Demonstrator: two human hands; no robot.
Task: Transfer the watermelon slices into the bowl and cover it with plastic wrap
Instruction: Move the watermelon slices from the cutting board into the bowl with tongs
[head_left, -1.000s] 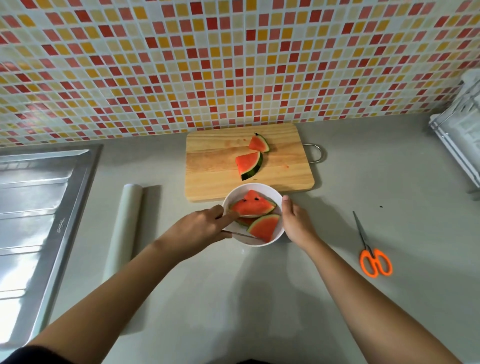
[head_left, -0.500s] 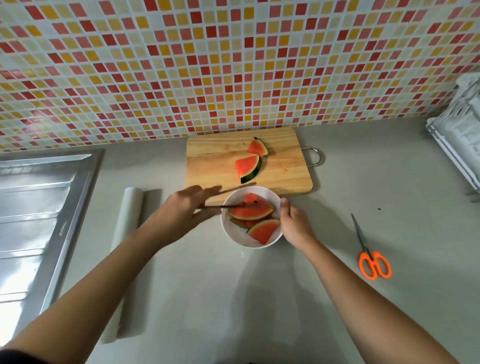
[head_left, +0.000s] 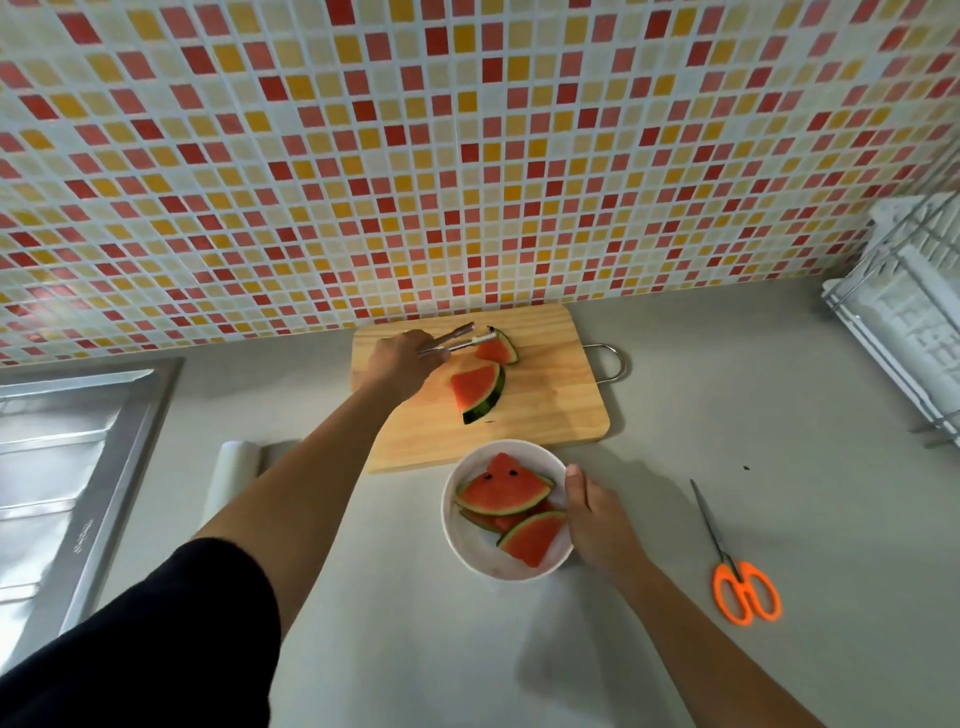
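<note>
Grips metal tongs in the left hand, fingers curled round the arms, and reaches across the cutting board to the far watermelon slice, tips spread, lower tip at the slice's upper corner, contact too blurred to call. Steadies the white bowl with the right hand, thumb upright against the rim and palm wrapped to the side, on the counter just in front of the board. Could go wrong in several ways, judging from here: pinching only a thin corner of wet flesh, tearing it or losing the slice over the board or counter on the way back; squeezing too hard and crushing the fruit; setting the piece on top of the slices already stacked in the bowl and sending it sliding over the low rim; catching the near slice with the wrist or forearm on withdrawal. Might also nudge the plastic wrap roll, lying to the left of the board and partly hidden under the left forearm. Against half a second ago: no longer holds the tongs over the bowl, having swung the left hand out to the board's far side; keeps the right hand at the same spot on the rim; leaves both slices on the board, the stack in the bowl and the orange scissors unmoved.
</note>
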